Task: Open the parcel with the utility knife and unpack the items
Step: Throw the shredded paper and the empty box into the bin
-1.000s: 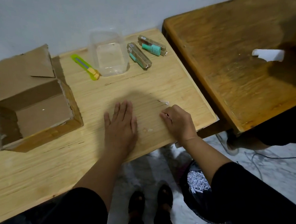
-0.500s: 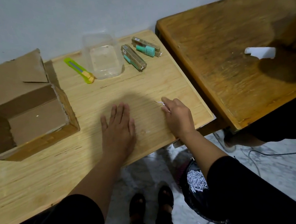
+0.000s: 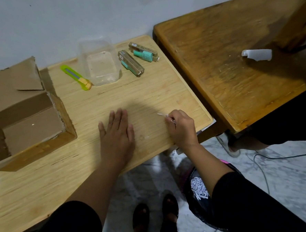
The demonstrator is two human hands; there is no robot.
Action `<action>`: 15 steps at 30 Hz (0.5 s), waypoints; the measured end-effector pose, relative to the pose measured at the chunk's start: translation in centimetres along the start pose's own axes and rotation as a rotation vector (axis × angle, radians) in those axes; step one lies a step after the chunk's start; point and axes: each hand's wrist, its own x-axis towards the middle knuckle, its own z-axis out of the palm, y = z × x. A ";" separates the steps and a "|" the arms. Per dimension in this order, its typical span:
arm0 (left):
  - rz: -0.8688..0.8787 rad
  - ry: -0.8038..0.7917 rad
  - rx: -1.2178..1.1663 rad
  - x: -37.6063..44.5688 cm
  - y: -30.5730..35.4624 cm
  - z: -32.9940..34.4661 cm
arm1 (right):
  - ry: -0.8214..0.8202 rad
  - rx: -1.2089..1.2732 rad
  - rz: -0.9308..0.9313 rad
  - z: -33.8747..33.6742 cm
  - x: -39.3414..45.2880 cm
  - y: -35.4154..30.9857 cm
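Cardboard parcel [image 3: 27, 120] stood emptied.
Right hand [image 3: 182, 127] pinched paper scraps [image 3: 172, 121]; left hand [image 3: 116, 136] lay flat. Loose pinch risked dropping scraps.

Black sleeves [image 3: 243, 196] pushed up leave both forearms bare; dark open sandals [image 3: 154, 216] show at the frame's bottom centre.

matt cardboard parcel [image 3: 28, 112], clear plastic tub [image 3: 99, 62]

The left hand [image 3: 116, 136] lies flat, palm down, fingers together and stretched forward. The right hand [image 3: 181, 127] is curled, fingertips [image 3: 167, 117] pinched together. Both forearms are bare, with black sleeves above the elbows.
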 end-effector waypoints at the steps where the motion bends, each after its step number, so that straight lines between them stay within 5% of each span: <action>1: 0.008 -0.001 0.000 0.0 0.1 0.0 | 0.004 0.018 0.032 -0.2 -0.3 0.0; 15: 0.215 -0.167 0.067 -1.3 6.8 1.6 | 0.143 0.030 0.338 -6.4 -8.1 4.4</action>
